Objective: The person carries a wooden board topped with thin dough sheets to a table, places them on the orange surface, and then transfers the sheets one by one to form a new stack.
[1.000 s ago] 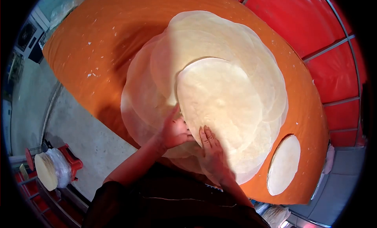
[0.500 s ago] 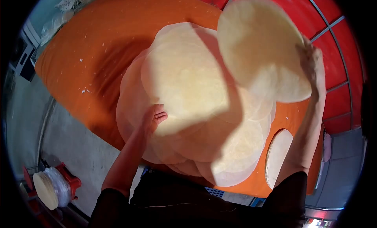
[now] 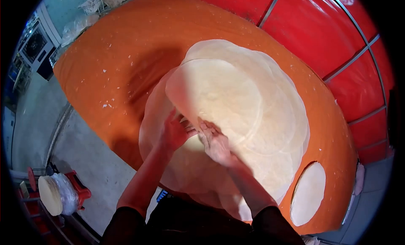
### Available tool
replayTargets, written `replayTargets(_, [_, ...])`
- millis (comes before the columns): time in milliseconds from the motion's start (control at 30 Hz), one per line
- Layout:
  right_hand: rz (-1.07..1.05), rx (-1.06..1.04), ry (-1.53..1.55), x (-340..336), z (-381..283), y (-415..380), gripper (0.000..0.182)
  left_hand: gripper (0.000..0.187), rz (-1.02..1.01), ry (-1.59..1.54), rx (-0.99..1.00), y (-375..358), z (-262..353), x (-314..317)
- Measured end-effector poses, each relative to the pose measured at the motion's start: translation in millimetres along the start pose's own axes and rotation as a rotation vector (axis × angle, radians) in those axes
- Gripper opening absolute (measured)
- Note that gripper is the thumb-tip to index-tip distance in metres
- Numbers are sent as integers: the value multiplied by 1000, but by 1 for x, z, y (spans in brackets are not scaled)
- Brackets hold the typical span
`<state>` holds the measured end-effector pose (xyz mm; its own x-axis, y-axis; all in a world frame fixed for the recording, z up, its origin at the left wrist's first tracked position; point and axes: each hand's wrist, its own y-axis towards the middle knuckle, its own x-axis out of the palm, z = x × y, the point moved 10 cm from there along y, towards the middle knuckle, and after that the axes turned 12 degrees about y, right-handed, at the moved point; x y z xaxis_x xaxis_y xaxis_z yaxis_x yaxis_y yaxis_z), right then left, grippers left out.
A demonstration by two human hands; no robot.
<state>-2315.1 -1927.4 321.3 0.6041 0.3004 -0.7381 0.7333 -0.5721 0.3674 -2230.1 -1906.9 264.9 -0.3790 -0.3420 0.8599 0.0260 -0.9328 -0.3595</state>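
Note:
Thin, pale round sheets that look like rice paper (image 3: pixel 282 118) overlap in a wide spread on the orange cloth. On top, one rice paper sheet (image 3: pixel 219 89) has its near-left edge raised at my hands. My right hand (image 3: pixel 215 143) closes on that edge, fingers together and pointing up and left. Just left of it, my left hand (image 3: pixel 176 130) has its fingers apart, with the fingertips right at the same edge. The undersides of both hands' fingers are partly hidden.
The orange cloth (image 3: pixel 139 29) covers a large surface, with white crumbs at left. A stack of round sheets (image 3: pixel 309 194) lies at right. Another round stack (image 3: pixel 49 195) and a clear plastic bag (image 3: pixel 68 193) rest by a red stool (image 3: pixel 81 190). Red panels (image 3: pixel 312 38) stand behind.
My right hand has swung down and left from the upper right, and the sheet it held up now lies over the spread. My left hand has shifted slightly right. The view has turned somewhat.

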Motion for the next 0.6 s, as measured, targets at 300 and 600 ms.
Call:
replayTargets(300, [133,296,225,-148,84,94,11,39,10,209,104,52,10,19])
replayTargets(600, [323,-201,-728,-296,26,177,31,28,229,144,-64,159,-22,4])
